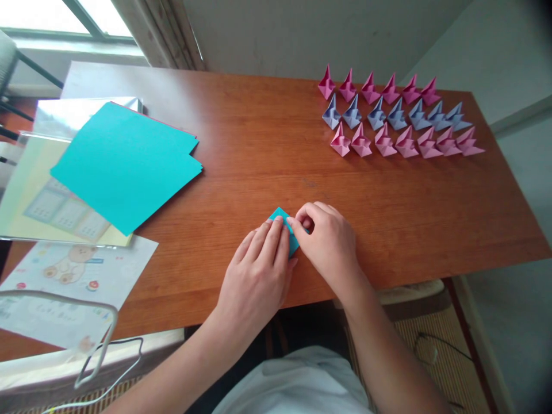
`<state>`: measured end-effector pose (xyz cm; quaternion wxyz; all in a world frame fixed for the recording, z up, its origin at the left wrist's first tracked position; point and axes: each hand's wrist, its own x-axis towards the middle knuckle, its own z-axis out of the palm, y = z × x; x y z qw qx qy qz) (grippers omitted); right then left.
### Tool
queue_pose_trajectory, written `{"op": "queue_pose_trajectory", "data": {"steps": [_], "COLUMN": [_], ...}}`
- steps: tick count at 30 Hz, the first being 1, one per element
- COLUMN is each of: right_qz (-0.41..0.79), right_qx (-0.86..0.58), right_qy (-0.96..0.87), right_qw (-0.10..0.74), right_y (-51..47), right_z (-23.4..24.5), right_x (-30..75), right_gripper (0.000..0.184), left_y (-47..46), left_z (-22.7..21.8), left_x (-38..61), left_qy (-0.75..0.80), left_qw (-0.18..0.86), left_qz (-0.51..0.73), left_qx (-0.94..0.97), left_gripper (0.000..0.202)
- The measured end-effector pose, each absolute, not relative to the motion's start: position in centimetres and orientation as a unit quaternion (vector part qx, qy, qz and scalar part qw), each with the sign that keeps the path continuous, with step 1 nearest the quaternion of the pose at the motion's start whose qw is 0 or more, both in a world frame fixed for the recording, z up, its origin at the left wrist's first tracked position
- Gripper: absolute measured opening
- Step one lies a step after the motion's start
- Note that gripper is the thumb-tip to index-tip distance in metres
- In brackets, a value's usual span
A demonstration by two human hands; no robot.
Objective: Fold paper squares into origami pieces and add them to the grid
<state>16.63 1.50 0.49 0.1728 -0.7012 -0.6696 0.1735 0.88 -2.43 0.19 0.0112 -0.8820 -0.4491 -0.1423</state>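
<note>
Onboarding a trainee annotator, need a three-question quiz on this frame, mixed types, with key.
1. True or false: the left hand rests its fingers over the small teal paper.
2. How many blue folded figures stand in the middle row?
3. Where do the large teal sheets lie?
A) left of both hands
B) right of both hands
C) under the blue figures

Key: 1 true; 2 seven; 3 A

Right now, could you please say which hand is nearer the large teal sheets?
Left: the left hand is right of the large teal sheets; the right hand, farther right.
</note>
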Motion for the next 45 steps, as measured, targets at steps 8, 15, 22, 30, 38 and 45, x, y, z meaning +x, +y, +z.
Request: {"op": "queue_pose_trajectory", "data": {"steps": [8, 15, 22, 30, 38, 45], "right_qz": [0.168, 0.182, 0.237, 0.259, 0.267, 0.285], "right_qx": [-0.698, -0.675, -0.606, -0.605, -0.609, -0.611], "right_qy": [-0.674, -0.687, -0.721, -0.713, -0.709, -0.703], "right_qw": [0.177, 0.196, 0.241, 0.245, 0.236, 0.228], "right_y": [1.4, 1.6, 3.1, 3.4, 3.6, 4.3], "right_z": [0.6, 0.4, 0.5, 0.4, 0.5, 0.5], "right_x": [16.6, 16.7, 16.8, 17.0, 17.0, 17.1], "right_gripper": [0.023, 0.012, 0.018, 0.019, 0.019, 0.017], "left_y": [-2.7, -2.8, -3.0, -2.9, -2.9, -2.9], "left_z": [-0.5, -0.9, -0.8, -0.9, -0.9, -1.0], "left_x": [1.1, 1.1, 1.2, 1.1, 1.2, 1.1], "left_qy": [-0.455, -0.457, -0.464, -0.463, -0.462, -0.459], "left_qw": [0.001, -0.005, -0.014, -0.009, -0.026, -0.035], "left_qz": [-0.123, -0.136, -0.125, -0.121, -0.129, -0.133], "left_qx": [-0.882, -0.879, -0.877, -0.878, -0.877, -0.878], "left_gripper": [0.056, 0.056, 0.06, 0.064, 0.064, 0.065]}}
